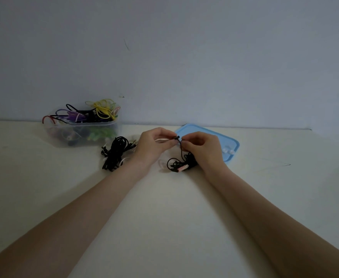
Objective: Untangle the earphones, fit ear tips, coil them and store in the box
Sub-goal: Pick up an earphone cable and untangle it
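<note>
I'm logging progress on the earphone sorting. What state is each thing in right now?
left hand: pinching the earbud end of the black earphone.
right hand: pinching the same cable.
black earphone: tangled, partly lifted off the table.
black cable bundle: lying loose on the table.
clear box: open, full of coloured earphones.
blue lid: off, flat on the table, two white ear tips on it.

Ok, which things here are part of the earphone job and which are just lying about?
In the job: black earphones pinched by left hand and right hand; white ear tips; clear box.
Lying about: blue lid; second black bundle.
</note>
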### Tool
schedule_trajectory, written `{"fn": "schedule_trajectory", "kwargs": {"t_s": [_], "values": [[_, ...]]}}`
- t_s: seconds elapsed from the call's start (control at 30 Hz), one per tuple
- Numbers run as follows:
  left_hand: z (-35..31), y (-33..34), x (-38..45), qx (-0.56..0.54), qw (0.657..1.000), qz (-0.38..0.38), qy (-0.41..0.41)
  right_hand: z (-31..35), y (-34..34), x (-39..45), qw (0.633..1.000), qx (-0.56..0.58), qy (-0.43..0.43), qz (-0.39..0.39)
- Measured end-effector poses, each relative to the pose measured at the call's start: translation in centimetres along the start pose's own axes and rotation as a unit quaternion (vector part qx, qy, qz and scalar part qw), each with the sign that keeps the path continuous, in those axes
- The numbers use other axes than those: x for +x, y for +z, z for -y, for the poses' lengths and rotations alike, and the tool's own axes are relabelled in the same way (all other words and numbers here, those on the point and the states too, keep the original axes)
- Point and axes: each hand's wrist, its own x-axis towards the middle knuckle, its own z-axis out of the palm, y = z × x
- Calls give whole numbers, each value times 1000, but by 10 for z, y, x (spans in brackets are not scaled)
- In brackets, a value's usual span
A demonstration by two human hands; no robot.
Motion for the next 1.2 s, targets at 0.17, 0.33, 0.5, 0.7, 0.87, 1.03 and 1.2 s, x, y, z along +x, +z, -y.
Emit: {"fn": "schedule_trajectory", "kwargs": {"t_s": [0.17, 0.33, 0.5, 0.7, 0.87, 1.03, 1.2], "values": [[-2, 0, -2, -7, 999, 39, 18, -3, -2, 3, 999, 30, 5, -32], [0, 0, -2, 10, 999, 42, 24, -3, -4, 4, 992, 123, 35, -3], [1, -2, -1, -3, 998, 49, 28, 0, -6, 3, 986, 160, 40, 33], [3, -2, 1, -24, 999, 39, 22, 1, -7, 5, 976, 201, 61, 50], [4, -3, 2, -34, 998, 46, 22, 1, -11, 6, 971, 218, 55, 77], [5, -4, 2, -38, 997, 56, 27, 2, -14, 7, 963, 235, 62, 112], [4, -4, 0, -34, 997, 61, 31, 1, -16, 6, 963, 233, 56, 122]]}}
